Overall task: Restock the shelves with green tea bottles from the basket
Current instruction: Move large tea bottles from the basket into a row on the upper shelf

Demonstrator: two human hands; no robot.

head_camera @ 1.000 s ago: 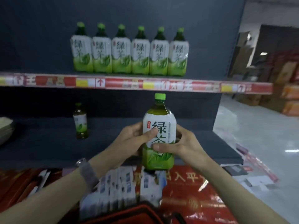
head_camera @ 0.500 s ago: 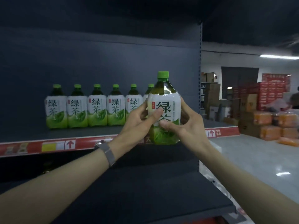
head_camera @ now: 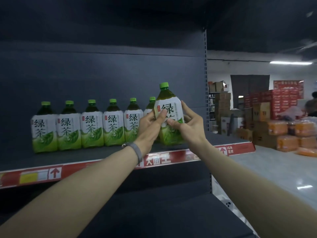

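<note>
I hold a green tea bottle (head_camera: pixel 169 107) with a green cap and a white-and-green label upright over the right end of the upper shelf (head_camera: pixel 96 156). My left hand (head_camera: pixel 149 127) grips its left side and my right hand (head_camera: pixel 187 125) grips its right side, thumbs across the label. Its base is low over the shelf board; whether it touches is unclear. A row of several matching bottles (head_camera: pixel 91 125) stands on the shelf to the left. The bottle I hold partly hides the row's last bottle (head_camera: pixel 150 104). The basket is out of view.
The dark lower shelf (head_camera: pixel 163 212) juts out below my arms. The shelf's upright post (head_camera: pixel 206 83) stands just right of the held bottle. Stacked cartons (head_camera: pixel 260 124) and orange packs (head_camera: pixel 289 134) fill the floor at the right, where a person (head_camera: pixel 312 107) is partly visible.
The view rose from the lower shelf and basket to the upper shelf. Both hands lifted the bottle and carried it forward, down toward the shelf board at the right end of the row.
</note>
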